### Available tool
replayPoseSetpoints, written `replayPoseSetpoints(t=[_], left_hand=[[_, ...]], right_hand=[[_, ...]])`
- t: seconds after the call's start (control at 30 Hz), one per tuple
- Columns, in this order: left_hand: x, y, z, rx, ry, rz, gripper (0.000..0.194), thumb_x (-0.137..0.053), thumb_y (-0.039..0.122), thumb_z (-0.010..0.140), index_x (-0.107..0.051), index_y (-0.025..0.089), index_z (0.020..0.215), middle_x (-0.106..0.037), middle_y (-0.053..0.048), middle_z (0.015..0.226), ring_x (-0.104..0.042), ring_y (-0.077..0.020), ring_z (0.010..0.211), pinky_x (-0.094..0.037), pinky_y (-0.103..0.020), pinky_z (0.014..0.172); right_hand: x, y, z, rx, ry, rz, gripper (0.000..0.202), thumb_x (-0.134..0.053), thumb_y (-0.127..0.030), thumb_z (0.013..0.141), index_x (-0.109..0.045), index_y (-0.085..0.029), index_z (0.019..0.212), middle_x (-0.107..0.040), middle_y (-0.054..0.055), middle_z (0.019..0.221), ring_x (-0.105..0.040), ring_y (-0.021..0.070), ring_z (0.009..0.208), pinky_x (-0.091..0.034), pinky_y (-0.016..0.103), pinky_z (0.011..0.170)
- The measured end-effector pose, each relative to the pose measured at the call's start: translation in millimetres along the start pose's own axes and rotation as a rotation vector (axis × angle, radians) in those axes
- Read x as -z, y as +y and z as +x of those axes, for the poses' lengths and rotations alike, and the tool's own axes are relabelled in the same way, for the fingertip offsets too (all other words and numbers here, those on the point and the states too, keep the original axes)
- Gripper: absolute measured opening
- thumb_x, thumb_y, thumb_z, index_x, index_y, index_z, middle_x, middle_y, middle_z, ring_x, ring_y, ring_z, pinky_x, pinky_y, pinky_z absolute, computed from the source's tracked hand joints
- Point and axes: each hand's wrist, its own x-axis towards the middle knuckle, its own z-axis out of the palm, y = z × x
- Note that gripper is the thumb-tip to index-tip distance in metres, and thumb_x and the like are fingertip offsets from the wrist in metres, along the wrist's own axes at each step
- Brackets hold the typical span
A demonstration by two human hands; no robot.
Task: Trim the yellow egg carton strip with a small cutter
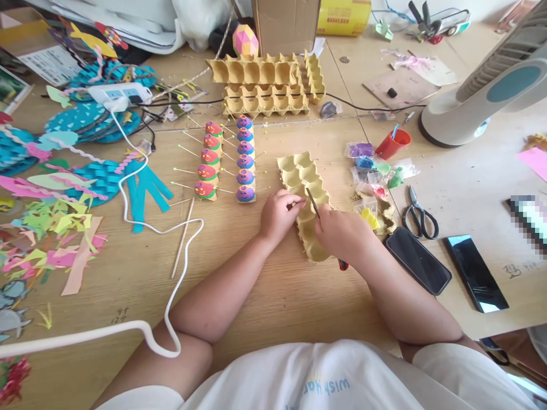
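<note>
We find the pale yellow egg carton (301, 166) on the tabletop (256, 319), cups facing up, between and beneath both hands. The left hand (277, 219) is curled, fingertips at the carton's left edge; we cannot tell whether it grips. The right hand (345, 230) is closed around a dark-bladed tool (313, 201), its blade over the cups and a red end showing below the palm. On the white shirt (333, 376) we read "wish" in inverted blue letters. We note red print, illegible to us, on the yellow roll (344, 17), and a white label (51, 62), too small to read, on the box at far left. Handwritten marks (120, 315) at lower left appear to include "99".
</note>
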Motion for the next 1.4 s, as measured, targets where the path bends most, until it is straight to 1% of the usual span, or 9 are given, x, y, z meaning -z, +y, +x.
replayPoseSetpoints(t=[0.17,0.3,0.43,0.57,0.7,0.83,0.97,1.17,1.4], left_hand=[[-0.4,0.2,-0.1,0.000,0.000,-0.003,0.009,-0.070,0.026,0.085,-0.076,0.021,0.087,-0.069,-0.004,0.084,-0.062,-0.0166,0.078,-0.049,-0.029,0.073],[-0.2,0.2,0.1,0.000,-0.008,-0.002,0.008,-0.071,0.025,0.084,-0.077,0.020,0.087,-0.068,-0.003,0.082,-0.061,-0.0160,0.076,-0.048,-0.028,0.071],[0.5,0.4,-0.1,0.000,-0.012,-0.010,0.009,-0.069,0.024,0.085,-0.077,0.020,0.088,-0.068,-0.003,0.084,-0.061,-0.0156,0.076,-0.048,-0.028,0.071],[0.1,0.5,-0.6,0.007,0.011,-0.013,0.009,-0.070,0.023,0.084,-0.077,0.019,0.088,-0.068,-0.003,0.082,-0.061,-0.0156,0.076,-0.049,-0.029,0.073],[-0.1,1.2,-1.0,0.010,0.019,-0.007,0.008,-0.070,0.021,0.083,-0.077,0.020,0.087,-0.068,-0.002,0.082,-0.061,-0.0159,0.077,-0.050,-0.030,0.076],[0.7,2.5,-1.4,0.011,0.014,-0.012,0.007,-0.072,0.022,0.082,-0.077,0.021,0.087,-0.069,-0.002,0.083,-0.061,-0.0155,0.076,-0.050,-0.030,0.076],[1.4,3.3,-1.2,0.027,0.015,-0.043,0.008,-0.073,0.023,0.081,-0.076,0.020,0.088,-0.070,-0.003,0.085,-0.062,-0.0153,0.076,-0.051,-0.029,0.076],[1.7,2.3,-0.2,0.035,0.019,-0.044,0.009,-0.071,0.022,0.082,-0.077,0.021,0.089,-0.070,-0.003,0.084,-0.062,-0.0152,0.074,-0.051,-0.029,0.074],[1.9,3.0,-0.1,0.036,0.024,-0.039,0.008,-0.072,0.022,0.082,-0.077,0.021,0.088,-0.071,-0.003,0.084,-0.062,-0.0148,0.073,-0.052,-0.030,0.073]], right_hand=[[2.9,0.6,-5.5,0.047,-0.064,-0.006,0.038,-0.028,-0.022,0.097,-0.062,-0.008,0.108,-0.070,0.016,0.089,-0.070,0.0241,0.075,-0.034,0.028,0.051],[-3.6,1.5,4.5,-0.003,0.005,0.031,0.038,-0.027,-0.022,0.098,-0.061,-0.008,0.108,-0.070,0.015,0.083,-0.070,0.0239,0.073,-0.035,0.029,0.051],[-7.7,7.3,11.4,-0.037,0.011,0.123,0.033,-0.030,-0.027,0.098,-0.059,-0.013,0.105,-0.071,0.011,0.083,-0.069,0.0226,0.073,-0.030,0.028,0.051],[-1.2,18.7,1.1,-0.085,0.084,0.223,0.032,-0.034,-0.036,0.098,-0.053,-0.016,0.114,-0.070,0.004,0.074,-0.065,0.0203,0.063,-0.023,0.027,0.049],[6.4,24.6,-13.8,-0.084,0.151,0.262,0.037,-0.037,-0.036,0.097,-0.046,-0.018,0.128,-0.070,0.001,0.068,-0.061,0.0194,0.056,-0.022,0.027,0.050],[6.1,20.4,-24.3,-0.057,0.195,0.214,0.046,-0.036,-0.033,0.098,-0.039,-0.019,0.143,-0.075,0.002,0.080,-0.066,0.0200,0.065,-0.024,0.027,0.051],[0.1,12.8,-27.3,-0.014,0.134,0.106,0.058,-0.036,-0.028,0.099,-0.027,-0.019,0.155,-0.076,0.003,0.082,-0.068,0.0174,0.066,-0.024,0.028,0.049],[-3.5,6.7,-27.6,-0.006,0.094,0.001,0.061,-0.037,-0.026,0.098,-0.026,-0.016,0.157,-0.075,0.005,0.080,-0.069,0.0168,0.067,-0.023,0.028,0.047],[-2.3,2.3,-29.9,-0.011,0.080,-0.033,0.060,-0.032,-0.025,0.099,-0.026,-0.014,0.158,-0.074,0.005,0.076,-0.068,0.0190,0.062,-0.024,0.028,0.046]])
